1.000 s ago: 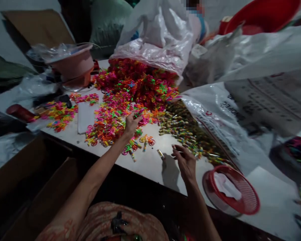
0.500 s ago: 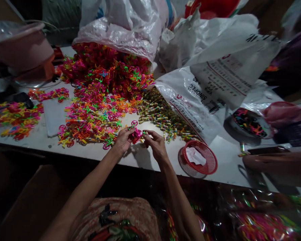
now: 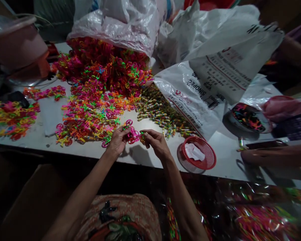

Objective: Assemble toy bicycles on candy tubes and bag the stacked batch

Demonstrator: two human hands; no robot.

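The magenta plastic pieces (image 3: 133, 136) lie between the two hands above the near edge of the white table (image 3: 150, 160), their left part pinched by the fingers of the left hand (image 3: 118, 140), while the right hand (image 3: 155, 142) has its thumb and fingertips closed at their right side, on a small green bit (image 3: 141, 133). They look thin and glossy, with round loops; I count two hands and one red basket (image 3: 200, 153), but the pieces overlap too much for counting
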